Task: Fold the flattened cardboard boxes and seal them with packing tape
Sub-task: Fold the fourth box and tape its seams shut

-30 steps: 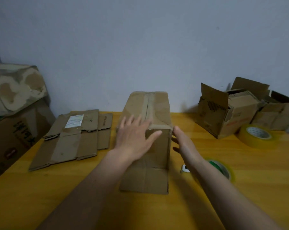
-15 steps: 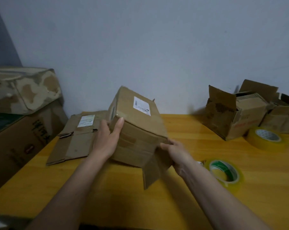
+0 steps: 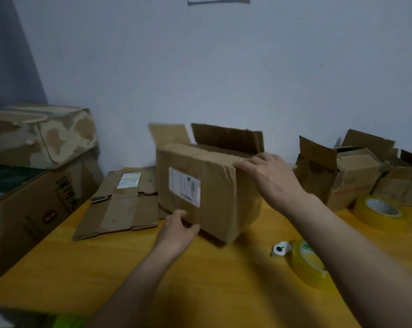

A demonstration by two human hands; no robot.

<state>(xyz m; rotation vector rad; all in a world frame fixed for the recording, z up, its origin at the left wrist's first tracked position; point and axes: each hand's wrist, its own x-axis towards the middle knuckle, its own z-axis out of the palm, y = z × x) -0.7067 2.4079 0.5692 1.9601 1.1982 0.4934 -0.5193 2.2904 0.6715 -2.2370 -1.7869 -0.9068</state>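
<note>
A brown cardboard box (image 3: 214, 195) with a white label on its near side stands in the middle of the wooden table (image 3: 105, 268), open side up, its far flaps raised. My left hand (image 3: 180, 227) grips the box's lower near edge. My right hand (image 3: 269, 178) lies over the top right corner with fingers spread. A flattened cardboard box (image 3: 124, 204) lies to the left of it. A yellow tape roll (image 3: 309, 263) sits near my right forearm, and a second tape roll (image 3: 377, 210) lies further right.
Folded open boxes (image 3: 342, 171) stand at the back right. A large worn box (image 3: 39, 133) is stacked on another big box (image 3: 29, 204) beside the table's left edge. A small white object (image 3: 280, 249) lies by the near tape roll.
The box was lifted off the table, turned over and now stands with its open side up. My left hand dropped to its lower edge and my right hand rose to its top corner.
</note>
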